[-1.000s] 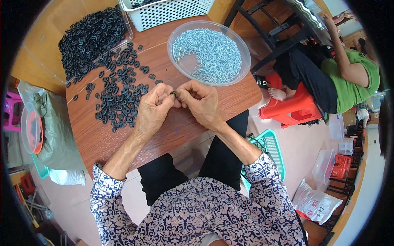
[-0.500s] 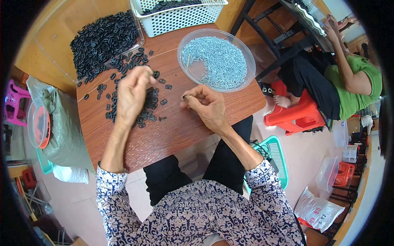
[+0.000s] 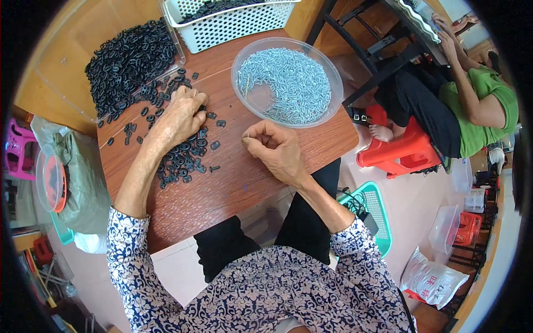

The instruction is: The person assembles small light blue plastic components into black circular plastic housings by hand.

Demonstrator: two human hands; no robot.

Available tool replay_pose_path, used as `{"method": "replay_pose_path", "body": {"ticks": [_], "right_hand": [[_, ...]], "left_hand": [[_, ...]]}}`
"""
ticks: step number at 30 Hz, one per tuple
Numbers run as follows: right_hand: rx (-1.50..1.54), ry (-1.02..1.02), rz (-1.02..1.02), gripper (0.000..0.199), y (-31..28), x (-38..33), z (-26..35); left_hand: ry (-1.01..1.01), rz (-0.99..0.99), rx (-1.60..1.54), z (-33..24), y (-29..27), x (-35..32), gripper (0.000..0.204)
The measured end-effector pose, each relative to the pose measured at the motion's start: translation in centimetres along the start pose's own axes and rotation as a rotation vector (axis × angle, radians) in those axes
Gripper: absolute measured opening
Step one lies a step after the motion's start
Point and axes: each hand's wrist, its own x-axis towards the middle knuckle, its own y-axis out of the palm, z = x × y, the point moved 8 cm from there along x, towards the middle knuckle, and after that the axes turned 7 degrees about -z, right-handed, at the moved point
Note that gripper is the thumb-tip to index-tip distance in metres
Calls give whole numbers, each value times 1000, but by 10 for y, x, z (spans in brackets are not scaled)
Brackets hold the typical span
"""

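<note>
1. Sitting at a reddish-brown wooden table (image 3: 233, 188), a person has the left hand (image 3: 179, 114) palm-down with fingers curled narrow into a loose scatter of small black plastic pieces (image 3: 186, 155) near the table's middle; can't tell if it actually grips one.
2. Right hand (image 3: 277, 149) is pinched shut, thumb against fingertips, near the table's front edge. Whatever it holds is too tiny to make out.
3. A round clear plastic bowl of small silvery-blue metal bits (image 3: 288, 83) sits at the table's far right corner, just beyond the right hand.
4. A bigger heap of the black pieces (image 3: 130, 61) is at the far left corner, beside a white slotted plastic basket (image 3: 233, 19) on the far edge.
</note>
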Motion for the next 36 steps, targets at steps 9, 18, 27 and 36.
{"method": "replay_pose_path", "body": {"ticks": [9,18,27,36], "right_hand": [[9,-37,-1,6,1,-2,4],[95,-53,17,12,-3,-2,4],[114,-172,23,15,0,4,11],[88,-172,57,15,7,9,9]], "left_hand": [[32,-192,-27,-4,-6,-20,13],[-363,-249,-1067,-23,-5,-34,27],[-335,-178,-1168,-53,23,-46,31],[-362,-252,-1116,-38,29,-52,18]]}}
